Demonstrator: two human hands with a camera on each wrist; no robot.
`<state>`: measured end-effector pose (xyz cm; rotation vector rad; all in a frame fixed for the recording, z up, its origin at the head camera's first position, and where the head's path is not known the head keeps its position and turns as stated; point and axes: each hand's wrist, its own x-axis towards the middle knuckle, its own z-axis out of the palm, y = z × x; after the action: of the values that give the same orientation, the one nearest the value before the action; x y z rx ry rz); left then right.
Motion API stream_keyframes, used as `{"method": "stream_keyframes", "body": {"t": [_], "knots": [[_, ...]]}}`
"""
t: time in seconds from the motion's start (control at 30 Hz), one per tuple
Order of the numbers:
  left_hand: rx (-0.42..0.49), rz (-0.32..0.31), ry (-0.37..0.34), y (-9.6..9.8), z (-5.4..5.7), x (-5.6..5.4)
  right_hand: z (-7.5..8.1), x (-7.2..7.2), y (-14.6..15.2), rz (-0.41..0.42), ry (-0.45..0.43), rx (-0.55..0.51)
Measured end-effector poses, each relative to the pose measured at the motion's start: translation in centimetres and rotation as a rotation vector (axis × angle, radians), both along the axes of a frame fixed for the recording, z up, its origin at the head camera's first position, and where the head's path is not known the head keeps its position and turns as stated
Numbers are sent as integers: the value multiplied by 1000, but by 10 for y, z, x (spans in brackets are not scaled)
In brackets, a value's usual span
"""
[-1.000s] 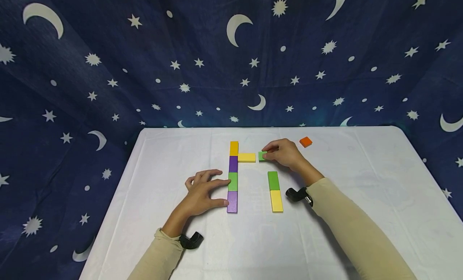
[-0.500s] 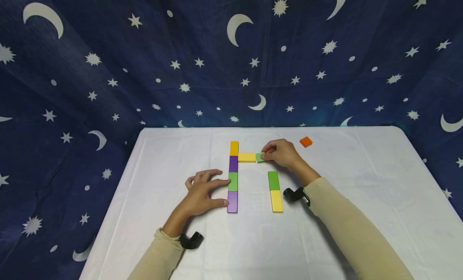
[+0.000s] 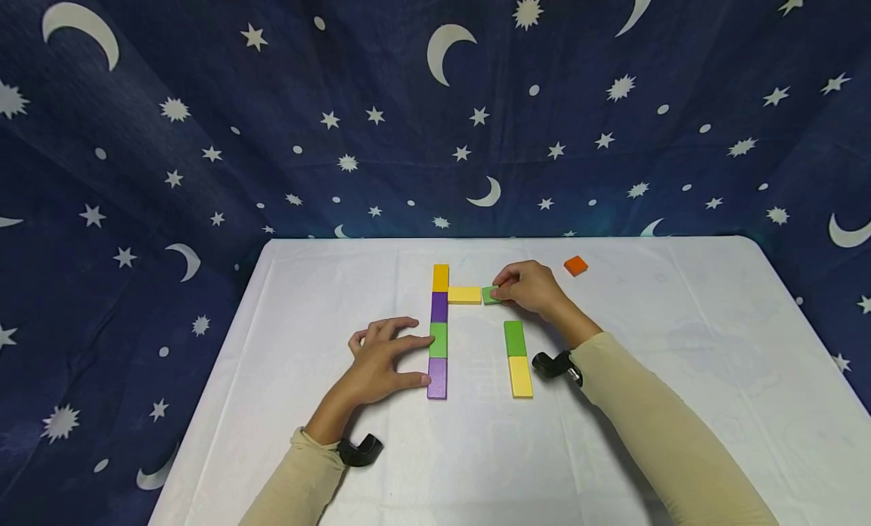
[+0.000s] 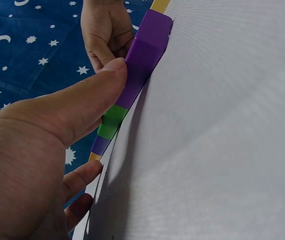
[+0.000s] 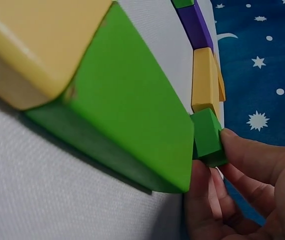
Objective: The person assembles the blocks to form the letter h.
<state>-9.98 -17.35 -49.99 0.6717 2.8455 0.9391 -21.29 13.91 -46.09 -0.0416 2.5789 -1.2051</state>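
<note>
A straight column of blocks stands mid-table: an orange-yellow block [image 3: 441, 278] farthest off, then a dark purple block [image 3: 439, 307], a light green block [image 3: 438, 340] and a lighter purple block [image 3: 438, 379] nearest. My left hand [image 3: 377, 363] rests along its left side, index fingertip at the light green block and thumb on the lighter purple one, fingers spread. From the column's upper right side a yellow block [image 3: 465, 295] sticks out sideways. At its right end my right hand [image 3: 534, 290] pinches a small green block [image 5: 210, 137] between thumb and fingers; those fingers partly cover it.
A green block [image 3: 515, 338] and a pale yellow block [image 3: 520, 377] lie end to end, below the right hand. Beyond that hand sits an orange block [image 3: 575, 266]. The white tabletop [image 3: 306, 284] meets a dark blue star-patterned cloth [image 3: 381, 72] at the back.
My right hand has slid the small green block left to the yellow block's end, and the block has turned slightly to line up with it. The left hand has stayed in place.
</note>
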Motion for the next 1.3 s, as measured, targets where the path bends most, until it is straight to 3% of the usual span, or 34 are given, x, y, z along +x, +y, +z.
{"method": "stream_keyframes", "body": {"t": [0.87,1.3], "knots": [[9,-4,-2,0,0,0,6,1,-2,19,-17,74],[3,0,11,0,0,1,8,0,1,5,-102,35]]}}
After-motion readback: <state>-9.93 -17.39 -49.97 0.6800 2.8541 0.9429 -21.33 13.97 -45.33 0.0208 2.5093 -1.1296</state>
